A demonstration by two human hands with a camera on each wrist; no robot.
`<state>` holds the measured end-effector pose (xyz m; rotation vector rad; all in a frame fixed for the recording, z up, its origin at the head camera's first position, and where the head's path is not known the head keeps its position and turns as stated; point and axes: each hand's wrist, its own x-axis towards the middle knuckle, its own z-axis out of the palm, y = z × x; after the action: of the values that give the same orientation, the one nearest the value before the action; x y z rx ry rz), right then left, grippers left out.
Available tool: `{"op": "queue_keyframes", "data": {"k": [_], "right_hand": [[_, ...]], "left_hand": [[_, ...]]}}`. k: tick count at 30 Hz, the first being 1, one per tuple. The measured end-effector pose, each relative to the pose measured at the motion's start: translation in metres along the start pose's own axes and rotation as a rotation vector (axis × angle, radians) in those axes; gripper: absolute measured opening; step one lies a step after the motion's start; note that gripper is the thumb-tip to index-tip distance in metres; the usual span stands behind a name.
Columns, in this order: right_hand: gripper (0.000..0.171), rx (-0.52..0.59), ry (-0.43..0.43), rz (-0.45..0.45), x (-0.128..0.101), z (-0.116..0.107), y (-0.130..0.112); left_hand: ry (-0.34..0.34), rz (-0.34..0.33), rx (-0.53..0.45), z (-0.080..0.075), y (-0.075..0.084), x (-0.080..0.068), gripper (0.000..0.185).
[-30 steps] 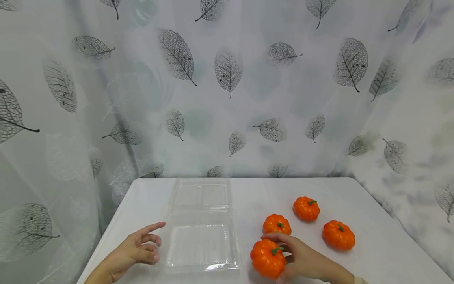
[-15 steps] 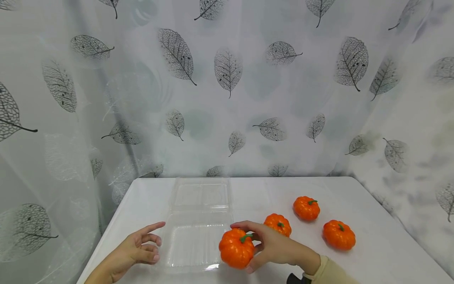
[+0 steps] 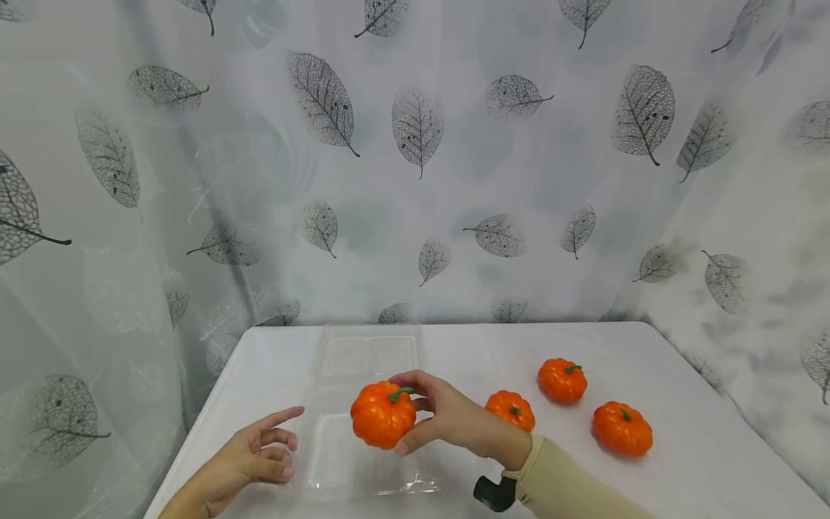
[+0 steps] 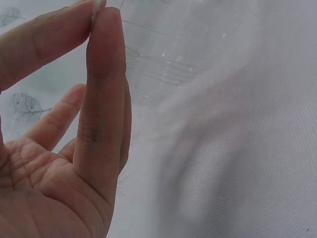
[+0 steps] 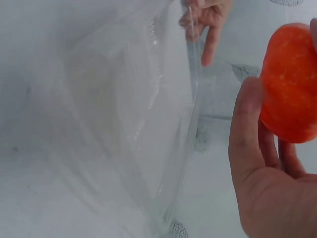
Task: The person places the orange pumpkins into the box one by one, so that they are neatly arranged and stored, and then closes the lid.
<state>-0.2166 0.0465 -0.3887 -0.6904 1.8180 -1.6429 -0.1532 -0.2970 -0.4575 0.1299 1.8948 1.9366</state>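
My right hand (image 3: pixel 441 418) grips an orange toy pumpkin (image 3: pixel 382 414) with a green stem and holds it in the air above the near half of a clear plastic clamshell box (image 3: pixel 337 468). In the right wrist view the pumpkin (image 5: pixel 290 84) sits between thumb and fingers, with the clear box (image 5: pixel 124 114) below. My left hand (image 3: pixel 249 458) rests on the white table (image 3: pixel 681 476) at the box's left edge, fingers loosely curled with the index finger extended; in the left wrist view its fingers (image 4: pixel 104 99) touch the box rim (image 4: pixel 163 64).
Three more orange pumpkins lie on the table's right part: one (image 3: pixel 510 409) nearest my right wrist, one (image 3: pixel 562 380) further back, one (image 3: pixel 622 429) at the right. The box's open lid (image 3: pixel 368 357) lies flat behind it. A leaf-printed curtain (image 3: pixel 415 158) hangs behind and at both sides.
My right hand has lifted the pumpkin off the table and carried it left and up, from beside the box to above its near half. The left hand has stayed put.
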Motion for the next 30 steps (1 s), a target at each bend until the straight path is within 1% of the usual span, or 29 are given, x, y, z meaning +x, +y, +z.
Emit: {"op": "queue_keyframes", "data": {"k": [3, 10, 15, 20, 24, 28, 30], "right_hand": [[0.071, 0.010, 0.032, 0.013, 0.010, 0.003, -0.002], [0.071, 0.178, 0.076, 0.070, 0.029, 0.012, 0.003], [0.071, 0.221, 0.111, 0.111, 0.037, 0.018, 0.010], [0.074, 0.192, 0.158, 0.110, 0.040, 0.025, 0.015], [0.075, 0.154, 0.199, 0.102, 0.046, 0.028, 0.019], [0.070, 0.085, 0.225, 0.115, 0.052, 0.030, 0.025], [0.068, 0.027, 0.225, 0.129, 0.053, 0.031, 0.026]], "left_hand": [[-0.008, 0.006, 0.002, 0.000, 0.000, -0.001, 0.077], [-0.040, 0.008, -0.039, -0.002, -0.004, 0.001, 0.075], [-0.062, 0.017, -0.037, -0.004, -0.005, 0.003, 0.076], [-0.084, 0.019, -0.034, -0.004, -0.004, 0.004, 0.078], [-0.085, 0.013, -0.028, -0.004, -0.003, 0.004, 0.076], [-0.087, 0.001, -0.036, -0.004, -0.004, 0.004, 0.077], [-0.085, -0.007, -0.043, -0.005, -0.004, 0.004, 0.077]]}}
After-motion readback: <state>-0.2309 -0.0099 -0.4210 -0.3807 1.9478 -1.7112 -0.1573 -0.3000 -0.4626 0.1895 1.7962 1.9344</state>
